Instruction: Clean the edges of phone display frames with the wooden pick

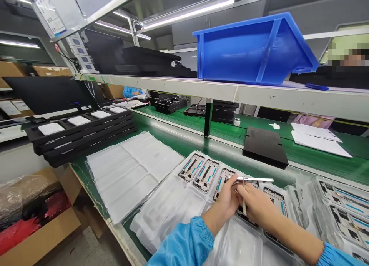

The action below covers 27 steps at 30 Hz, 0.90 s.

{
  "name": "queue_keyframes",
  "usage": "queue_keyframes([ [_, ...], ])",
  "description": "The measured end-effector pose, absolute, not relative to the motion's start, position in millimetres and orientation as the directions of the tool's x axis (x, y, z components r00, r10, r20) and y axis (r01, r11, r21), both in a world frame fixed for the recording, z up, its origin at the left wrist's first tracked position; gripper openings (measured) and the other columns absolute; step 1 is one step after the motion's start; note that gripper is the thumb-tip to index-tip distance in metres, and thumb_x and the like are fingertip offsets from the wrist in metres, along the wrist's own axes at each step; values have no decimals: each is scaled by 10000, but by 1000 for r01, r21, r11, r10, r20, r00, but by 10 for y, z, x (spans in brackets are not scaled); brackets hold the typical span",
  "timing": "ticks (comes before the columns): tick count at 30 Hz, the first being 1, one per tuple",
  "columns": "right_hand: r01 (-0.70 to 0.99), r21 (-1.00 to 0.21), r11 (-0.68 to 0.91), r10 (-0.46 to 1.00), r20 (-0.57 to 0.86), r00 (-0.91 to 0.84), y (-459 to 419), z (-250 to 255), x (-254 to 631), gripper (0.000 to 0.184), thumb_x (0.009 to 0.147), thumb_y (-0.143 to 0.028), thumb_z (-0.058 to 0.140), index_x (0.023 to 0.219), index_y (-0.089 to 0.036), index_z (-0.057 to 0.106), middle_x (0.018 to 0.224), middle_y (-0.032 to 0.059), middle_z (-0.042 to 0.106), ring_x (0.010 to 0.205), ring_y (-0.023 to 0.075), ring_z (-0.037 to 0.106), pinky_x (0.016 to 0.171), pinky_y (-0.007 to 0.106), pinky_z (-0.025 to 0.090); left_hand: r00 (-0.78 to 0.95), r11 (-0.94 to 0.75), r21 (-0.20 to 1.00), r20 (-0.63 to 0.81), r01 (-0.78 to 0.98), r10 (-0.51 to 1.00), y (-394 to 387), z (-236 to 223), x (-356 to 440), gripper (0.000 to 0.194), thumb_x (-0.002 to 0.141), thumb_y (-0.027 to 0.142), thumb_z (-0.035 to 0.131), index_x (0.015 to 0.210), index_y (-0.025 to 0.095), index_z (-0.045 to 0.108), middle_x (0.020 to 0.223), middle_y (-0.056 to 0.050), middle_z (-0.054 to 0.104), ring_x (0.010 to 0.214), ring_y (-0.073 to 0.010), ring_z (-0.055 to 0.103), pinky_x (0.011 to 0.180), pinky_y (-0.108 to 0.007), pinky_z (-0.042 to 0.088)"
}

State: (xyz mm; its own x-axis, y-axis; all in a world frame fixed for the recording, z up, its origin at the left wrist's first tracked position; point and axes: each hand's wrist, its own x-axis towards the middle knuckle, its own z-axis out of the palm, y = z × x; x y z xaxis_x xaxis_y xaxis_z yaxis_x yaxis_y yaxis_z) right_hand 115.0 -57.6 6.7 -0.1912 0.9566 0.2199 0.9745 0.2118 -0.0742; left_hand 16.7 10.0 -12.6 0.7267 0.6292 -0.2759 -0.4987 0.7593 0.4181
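My left hand [226, 197] pinches a long, thin silver strip [255, 179] above a clear plastic tray [164, 208] of phone mid-frames. My right hand [255, 208] holds slim metal tweezers [244, 197] upright, and they cross the strip close to my left fingers. Under both hands, a phone mid-frame [221, 183] sits in its tray pocket, partly hidden by my left hand. Two more phone mid-frames [198, 173] lie to its left, and another [275, 198] lies to the right of my right hand. Both of my sleeves are blue.
A stack of clear vacuum-formed trays [129, 173] lies to the left, and more filled trays [343, 208] lie to the right. Above is a shelf holding a blue plastic bin [253, 49]. A black foam pad [265, 147], white papers, black trays with white pieces, and a cardboard box [37, 227] surround the green bench.
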Motion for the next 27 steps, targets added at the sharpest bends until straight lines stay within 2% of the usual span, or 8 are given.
queue_keyframes([
  [5, 980, -51, 192, 970, 159, -182, -536, 31, 1112, 323, 726, 25, 424, 936, -197, 526, 957, 107, 634, 942, 245, 543, 762, 318, 450, 728, 774, 383, -294, -504, 619, 101, -110, 180, 307, 667, 368, 822, 665, 139, 616, 604, -40, 639, 642, -195, 644, 654, -280, 491],
  [9, 985, -65, 162, 983, 103, -155, -543, 48, 1086, 278, 769, 18, 442, 929, -194, 524, 967, 89, 632, 921, 219, 537, 770, 300, 438, 745, 775, 385, -264, -501, 613, 104, -103, 169, 355, 619, 392, 858, 652, 143, 607, 601, -37, 638, 705, -221, 662, 706, -296, 499],
  [15, 977, -129, 169, 983, 99, -157, -570, 76, 1105, 287, 740, 34, 419, 891, -193, 509, 889, 69, 599, 832, 207, 521, 723, 302, 415, 768, 769, 424, -223, -478, 601, 82, -78, 145, 350, 677, 428, 813, 751, 114, 677, 673, -72, 689, 751, -237, 676, 752, -312, 500],
  [20, 968, -151, 199, 974, 140, -178, -572, 49, 1178, 311, 704, 54, 398, 854, -203, 486, 802, 48, 546, 749, 199, 482, 635, 280, 370, 739, 771, 399, -271, -496, 616, 86, -108, 153, 309, 700, 404, 803, 699, 140, 642, 613, -41, 658, 657, -198, 656, 654, -272, 473],
  [27, 959, -138, 246, 955, 203, -215, -570, 55, 1206, 301, 654, 46, 397, 794, -217, 440, 768, 37, 531, 737, 192, 477, 613, 269, 357, 750, 779, 402, -272, -481, 603, 93, -125, 144, 324, 721, 434, 791, 697, 151, 635, 538, 2, 586, 505, -145, 558, 524, -254, 380],
])
